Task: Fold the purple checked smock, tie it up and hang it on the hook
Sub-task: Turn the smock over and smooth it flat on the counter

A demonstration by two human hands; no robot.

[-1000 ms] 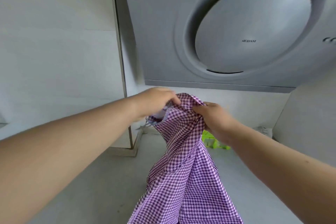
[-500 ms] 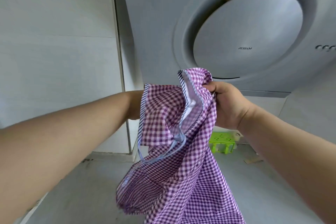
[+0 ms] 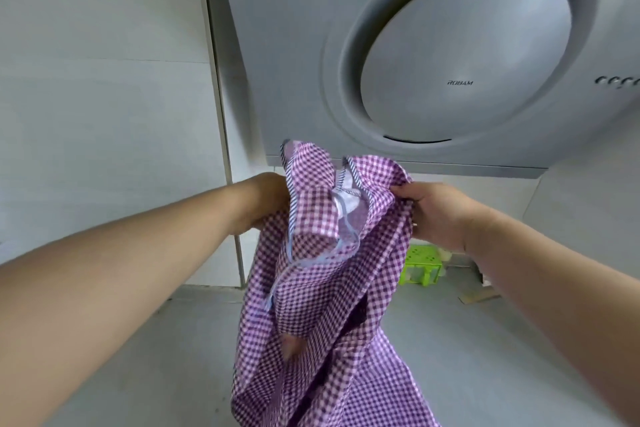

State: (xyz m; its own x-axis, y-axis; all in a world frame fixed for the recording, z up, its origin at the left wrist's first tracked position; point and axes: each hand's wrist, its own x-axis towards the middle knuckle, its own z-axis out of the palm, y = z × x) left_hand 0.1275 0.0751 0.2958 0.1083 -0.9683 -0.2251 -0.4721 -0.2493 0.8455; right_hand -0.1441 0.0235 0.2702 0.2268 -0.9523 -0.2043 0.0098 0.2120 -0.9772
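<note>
smock [image 3: 332, 291]: purple and white small check all over; paler lilac-and-white on the upper folds, deeper purple in the shadowed creases low down
smock edging [image 3: 290, 198]: narrow dark-and-white striped binding along the raised left edge
smock inner trim [image 3: 341, 215]: pale blue-white band and lining at the opening
range hood [image 3: 298, 55]: plain light grey, with a paler grey round panel lettered ROBAM in dark grey
wall panel [image 3: 100, 107]: plain off-white
countertop [image 3: 180, 350]: flat pale grey, unpatterned
plastic rack [image 3: 420, 265]: bright lime green, at the back edge of the countertop
</note>
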